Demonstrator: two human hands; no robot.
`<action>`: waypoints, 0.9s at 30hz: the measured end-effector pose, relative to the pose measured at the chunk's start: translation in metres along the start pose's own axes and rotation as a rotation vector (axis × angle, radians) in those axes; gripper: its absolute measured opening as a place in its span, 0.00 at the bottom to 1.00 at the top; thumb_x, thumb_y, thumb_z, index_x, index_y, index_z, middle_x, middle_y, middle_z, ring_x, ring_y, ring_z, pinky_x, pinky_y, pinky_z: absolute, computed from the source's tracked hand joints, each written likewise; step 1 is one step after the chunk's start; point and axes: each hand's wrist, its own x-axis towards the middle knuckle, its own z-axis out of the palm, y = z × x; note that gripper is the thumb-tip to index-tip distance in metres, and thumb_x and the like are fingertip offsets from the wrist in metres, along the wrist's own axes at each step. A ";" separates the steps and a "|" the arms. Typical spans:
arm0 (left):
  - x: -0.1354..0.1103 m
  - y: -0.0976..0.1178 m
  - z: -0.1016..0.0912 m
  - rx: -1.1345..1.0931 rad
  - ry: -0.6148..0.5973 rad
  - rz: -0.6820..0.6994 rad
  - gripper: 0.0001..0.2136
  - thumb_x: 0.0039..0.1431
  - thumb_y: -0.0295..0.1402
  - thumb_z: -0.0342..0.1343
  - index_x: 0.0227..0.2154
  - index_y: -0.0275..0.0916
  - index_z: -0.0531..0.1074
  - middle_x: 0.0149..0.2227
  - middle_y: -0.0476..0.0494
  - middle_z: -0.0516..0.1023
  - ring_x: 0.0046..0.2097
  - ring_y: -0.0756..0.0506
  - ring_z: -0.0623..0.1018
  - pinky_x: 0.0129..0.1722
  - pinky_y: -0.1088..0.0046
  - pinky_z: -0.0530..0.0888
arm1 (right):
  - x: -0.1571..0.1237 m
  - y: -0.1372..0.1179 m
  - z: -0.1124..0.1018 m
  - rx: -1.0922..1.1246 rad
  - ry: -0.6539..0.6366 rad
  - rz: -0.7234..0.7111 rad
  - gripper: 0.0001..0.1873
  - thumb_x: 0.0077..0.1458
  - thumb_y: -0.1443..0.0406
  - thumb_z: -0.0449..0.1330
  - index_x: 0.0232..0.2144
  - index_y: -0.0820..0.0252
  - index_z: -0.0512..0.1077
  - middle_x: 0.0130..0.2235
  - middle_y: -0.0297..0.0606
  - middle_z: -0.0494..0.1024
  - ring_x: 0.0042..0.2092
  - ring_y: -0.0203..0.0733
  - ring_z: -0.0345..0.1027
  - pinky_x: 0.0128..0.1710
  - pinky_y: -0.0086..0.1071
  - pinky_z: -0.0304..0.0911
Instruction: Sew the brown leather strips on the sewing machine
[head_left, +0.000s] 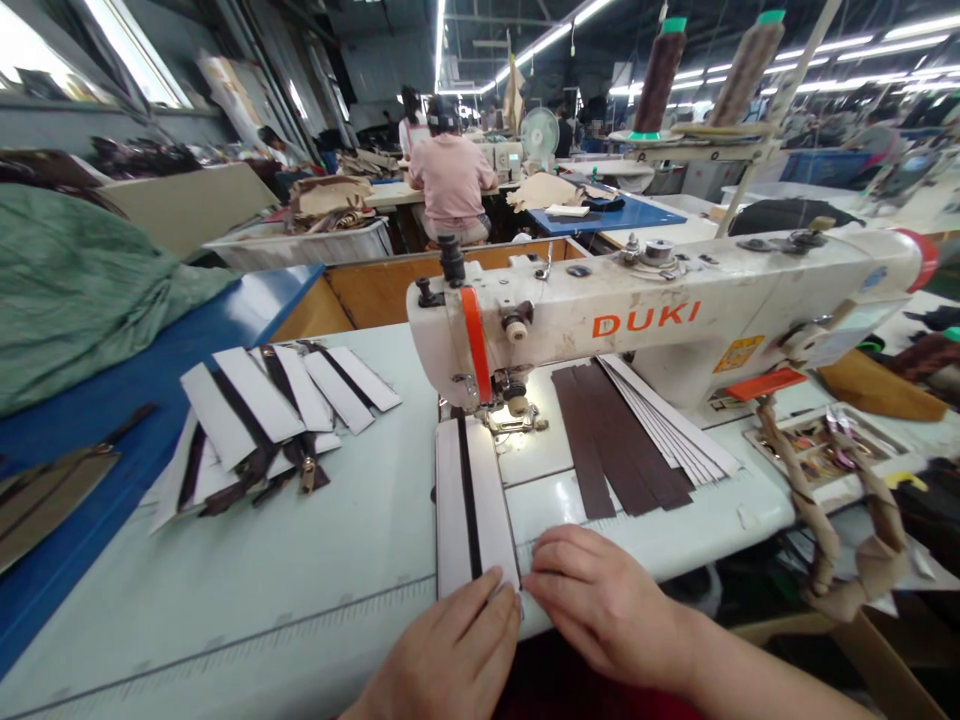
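Note:
A long zipper piece [493, 500], with white backing on both sides of a dark centre strip, lies lengthwise under the needle of the sewing machine [555, 320]. My left hand [457, 645] holds its near end, fingers together over the white panel and the dark strip. At the right near corner, the bent fingers of my right hand [600, 600] are closed on the edge; the fingertips are partly hidden. The presser foot [517, 420] stands at the far end of the piece, lit by the machine lamp.
Finished-looking zipper pieces [262, 420] are piled left on the table. Brown strips with white backing [622, 440] lie fanned under the machine arm. A tool tray [832, 450] sits at right, and thread cones [660, 80] stand above. A person [454, 175] sits ahead.

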 end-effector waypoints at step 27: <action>0.004 -0.007 -0.015 -0.065 -0.058 -0.050 0.17 0.63 0.19 0.39 0.41 0.31 0.73 0.38 0.41 0.80 0.45 0.47 0.77 0.48 0.73 0.74 | 0.001 0.001 -0.003 -0.032 0.000 -0.011 0.12 0.60 0.72 0.49 0.42 0.67 0.71 0.37 0.46 0.72 0.44 0.45 0.64 0.45 0.38 0.67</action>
